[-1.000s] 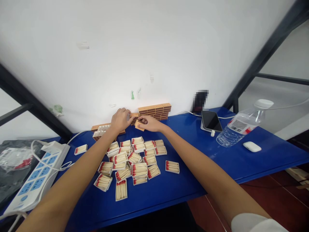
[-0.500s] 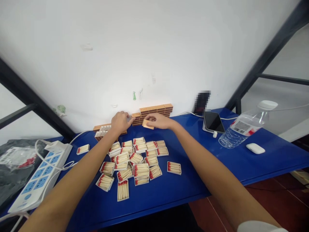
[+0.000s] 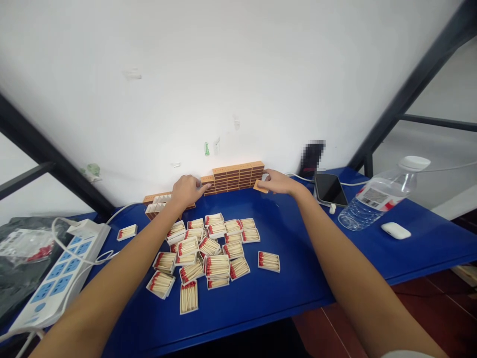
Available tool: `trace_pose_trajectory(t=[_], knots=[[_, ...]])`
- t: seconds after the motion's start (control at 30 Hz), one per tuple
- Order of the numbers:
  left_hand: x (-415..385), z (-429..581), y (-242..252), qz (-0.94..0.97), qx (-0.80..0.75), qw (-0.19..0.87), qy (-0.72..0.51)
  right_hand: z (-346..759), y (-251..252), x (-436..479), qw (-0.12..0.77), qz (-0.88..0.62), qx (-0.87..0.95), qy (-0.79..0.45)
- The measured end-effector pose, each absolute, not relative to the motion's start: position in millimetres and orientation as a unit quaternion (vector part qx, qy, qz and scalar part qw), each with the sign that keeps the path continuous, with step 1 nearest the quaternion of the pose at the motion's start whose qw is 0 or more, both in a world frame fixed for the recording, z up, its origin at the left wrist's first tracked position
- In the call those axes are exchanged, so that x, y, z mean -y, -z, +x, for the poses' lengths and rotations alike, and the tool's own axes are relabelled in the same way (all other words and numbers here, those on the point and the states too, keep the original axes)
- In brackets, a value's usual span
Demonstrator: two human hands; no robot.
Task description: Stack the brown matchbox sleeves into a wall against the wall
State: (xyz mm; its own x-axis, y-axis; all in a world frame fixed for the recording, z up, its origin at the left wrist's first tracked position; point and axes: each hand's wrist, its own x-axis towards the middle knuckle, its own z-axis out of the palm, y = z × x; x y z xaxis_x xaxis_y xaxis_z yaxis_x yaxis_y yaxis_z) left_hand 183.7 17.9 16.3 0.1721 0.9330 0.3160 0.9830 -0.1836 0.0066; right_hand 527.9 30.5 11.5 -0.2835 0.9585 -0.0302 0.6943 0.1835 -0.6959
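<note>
Along the wall stands a long stack of orange-brown matchboxes (image 3: 238, 178), several layers high and stepped lower at its left. My left hand (image 3: 188, 191) rests at the stack's left end, thumb stretched out against it; its other fingers are partly hidden. Near the right end, my right hand (image 3: 278, 182) pinches a single orange matchbox cover (image 3: 261, 187) in front of the stack. Under my left wrist sits a group of white trays in brown covers (image 3: 158, 206). Closer to me lies a loose pile of open matchbox trays (image 3: 208, 246) full of red-tipped matches.
One match tray (image 3: 127, 232) lies apart on the left, another (image 3: 269, 261) on the right. A power strip (image 3: 59, 273) and a dark plastic bag (image 3: 22, 258) occupy the left side. A phone (image 3: 330, 189), a water bottle (image 3: 383, 194) and a white earbud case (image 3: 395, 230) are on the right.
My right hand has moved right along the front of the stack, carrying the orange matchbox cover to its right end. My left hand has stayed at the left end.
</note>
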Motion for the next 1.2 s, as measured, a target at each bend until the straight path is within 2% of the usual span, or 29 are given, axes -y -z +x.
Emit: trace_pose_trajectory(t=[0.2,0.77,1.0,1.2], knots=[[-19,187,-16,-0.758,0.634,0.103,0.117,524,-12,-30,0.235,-0.548,0.732,-0.329],[-21,190,-18,-0.744,0.656,0.067,0.108,525,-6,-34,0.229,-0.55,0.717,-0.361],[-10,178,-37,-0.744,0.652,0.068,0.132,539,-31,-12,0.157,-0.572,0.747,-0.3],[22,199,-52,-0.864,0.479,0.036,0.15,490,-25,12,0.26,-0.424,0.841,-0.213]])
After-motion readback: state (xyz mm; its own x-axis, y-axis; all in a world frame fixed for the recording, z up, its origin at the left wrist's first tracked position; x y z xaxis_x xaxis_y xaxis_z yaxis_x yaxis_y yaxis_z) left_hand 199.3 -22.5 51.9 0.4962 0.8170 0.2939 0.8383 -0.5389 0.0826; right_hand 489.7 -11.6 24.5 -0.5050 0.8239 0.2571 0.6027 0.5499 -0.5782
